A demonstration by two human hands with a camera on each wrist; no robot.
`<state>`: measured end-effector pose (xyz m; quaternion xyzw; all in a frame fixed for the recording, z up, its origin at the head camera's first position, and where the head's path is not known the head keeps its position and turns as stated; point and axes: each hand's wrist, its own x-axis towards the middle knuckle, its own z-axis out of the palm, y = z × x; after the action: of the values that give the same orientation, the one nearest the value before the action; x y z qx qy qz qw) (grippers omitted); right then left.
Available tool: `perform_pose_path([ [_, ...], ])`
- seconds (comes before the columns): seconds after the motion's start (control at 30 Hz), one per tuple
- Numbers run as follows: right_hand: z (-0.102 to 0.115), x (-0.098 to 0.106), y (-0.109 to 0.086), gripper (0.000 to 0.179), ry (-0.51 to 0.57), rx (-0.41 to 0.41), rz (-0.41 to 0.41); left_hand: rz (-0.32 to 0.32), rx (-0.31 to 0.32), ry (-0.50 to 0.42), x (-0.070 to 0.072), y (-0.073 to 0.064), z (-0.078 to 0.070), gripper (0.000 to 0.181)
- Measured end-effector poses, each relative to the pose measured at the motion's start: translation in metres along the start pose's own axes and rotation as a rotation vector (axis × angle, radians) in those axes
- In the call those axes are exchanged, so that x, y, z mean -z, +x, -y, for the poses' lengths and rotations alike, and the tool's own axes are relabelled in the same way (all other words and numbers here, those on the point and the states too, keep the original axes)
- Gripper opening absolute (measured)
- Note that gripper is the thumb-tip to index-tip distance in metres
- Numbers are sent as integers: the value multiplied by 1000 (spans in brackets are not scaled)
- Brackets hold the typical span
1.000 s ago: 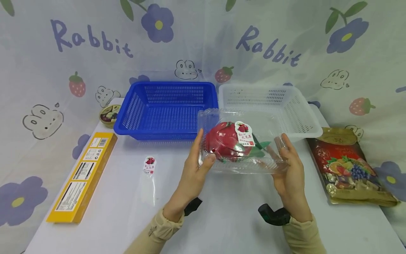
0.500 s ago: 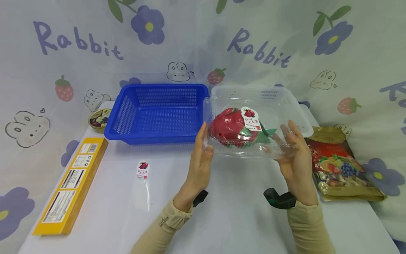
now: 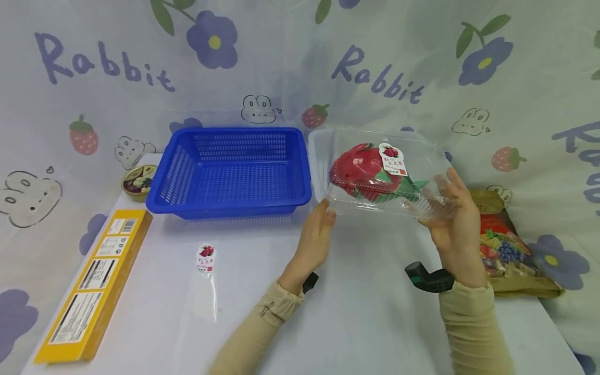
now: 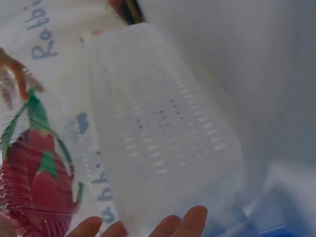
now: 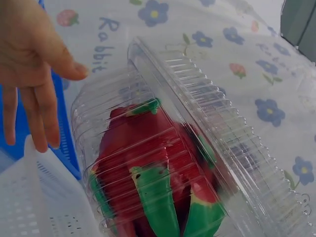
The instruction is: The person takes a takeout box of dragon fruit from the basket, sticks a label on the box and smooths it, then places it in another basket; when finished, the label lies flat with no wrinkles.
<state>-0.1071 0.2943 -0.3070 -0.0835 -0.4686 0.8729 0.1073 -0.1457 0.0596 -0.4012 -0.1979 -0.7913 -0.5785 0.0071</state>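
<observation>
My right hand [image 3: 461, 234] grips the right end of a clear plastic clamshell box [image 3: 424, 156], tilted in the air over the white basket [image 3: 320, 151]. A red dragon fruit [image 3: 356, 169] with green leaf tips lies inside, and a printed sticker [image 3: 392, 160] is on the lid. Next to the box's lower left corner is my left hand [image 3: 313, 239]. In the right wrist view, that left hand [image 5: 32, 59] has its fingers extended, apart from the box [image 5: 197, 133]. The box hides most of the white basket in the head view.
A blue basket [image 3: 229, 211] stands to the left of the white one. Farther left are a yellow carton [image 3: 94, 286] and a round tin [image 3: 137, 182]. A loose sticker [image 3: 206, 258] lies on the table. A red and gold bag [image 3: 511, 255] lies at the right, partly behind my right hand.
The box has moved right and away from me, over the white basket, in my right hand. My left hand has let go of its left end. The head view has shifted slightly.
</observation>
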Motion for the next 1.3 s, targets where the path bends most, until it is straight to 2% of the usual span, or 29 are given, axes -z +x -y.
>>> perform_pose_path([
  [0.13,0,-2,5,58,-28,0,8,17,29,133,-8,5,12,69],
  [0.33,2,-3,12,59,-41,-24,8,-10,-32,235,-12,7,20,81],
  [0.43,6,-1,19,57,-36,-32,23,-13,-54,257,-12,8,22,86],
  [0.6,12,4,35,54,-26,-63,53,-5,-69,249,-12,11,23,84],
  [0.77,13,9,52,55,-7,-133,47,31,-47,226,-12,12,22,68],
  [0.93,8,12,68,59,19,-180,26,64,-26,218,-13,14,23,65],
  [1.03,5,14,76,58,35,-196,7,67,-25,215,-13,15,24,61],
  [1.3,1,19,94,59,-22,-207,-26,60,10,190,-15,15,24,53],
])
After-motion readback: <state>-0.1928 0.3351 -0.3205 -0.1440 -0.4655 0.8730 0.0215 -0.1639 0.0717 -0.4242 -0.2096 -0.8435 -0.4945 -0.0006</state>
